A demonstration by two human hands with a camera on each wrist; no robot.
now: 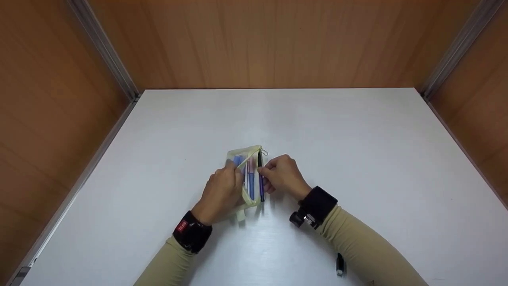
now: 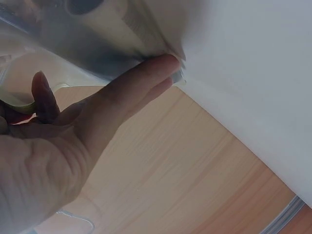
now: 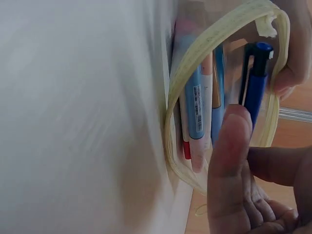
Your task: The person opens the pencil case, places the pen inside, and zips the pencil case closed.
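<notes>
Our left hand (image 1: 222, 190) and right hand (image 1: 282, 174) are close together at the middle, fingers curled, both forearms coming from the near side.

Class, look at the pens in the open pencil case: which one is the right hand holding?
The dark blue pen at the case's right edge; the right hand pinches it, while the lighter pens lie untouched.

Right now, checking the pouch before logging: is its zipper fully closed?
No: in the right wrist view the pencil pouch gapes open, pens showing inside.
</notes>
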